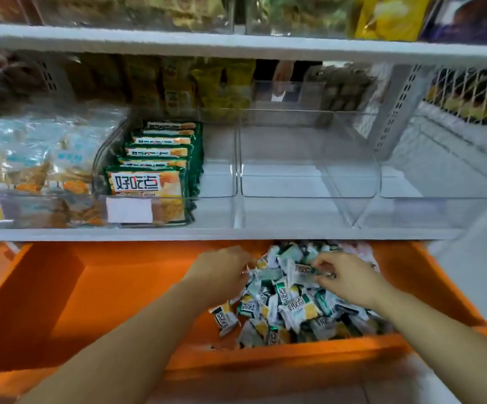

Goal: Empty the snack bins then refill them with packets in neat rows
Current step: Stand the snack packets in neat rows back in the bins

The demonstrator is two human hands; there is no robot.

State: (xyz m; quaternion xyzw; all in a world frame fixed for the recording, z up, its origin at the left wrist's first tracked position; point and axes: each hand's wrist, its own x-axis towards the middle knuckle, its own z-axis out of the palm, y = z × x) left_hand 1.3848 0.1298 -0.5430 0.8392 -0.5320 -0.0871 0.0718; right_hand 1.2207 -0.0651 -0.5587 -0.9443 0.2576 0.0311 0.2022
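A heap of small green-and-white snack packets (291, 298) lies in the right part of an orange crate (280, 357) below the shelf. My left hand (221, 266) reaches into the heap's left edge, fingers curled among the packets. My right hand (344, 278) pinches one packet (303, 271) at the top of the heap. On the shelf above, a clear bin (216, 182) holds a neat row of green packets (160, 161) along its left side. The clear bin (309, 158) to its right holds nothing.
A bin of pale blue-and-orange bags (32, 164) stands at the far left of the shelf. A white shelf edge (207, 234) overhangs the crate. Another clear bin (428, 170) sits at the right. An upper shelf (236, 45) carries more snacks.
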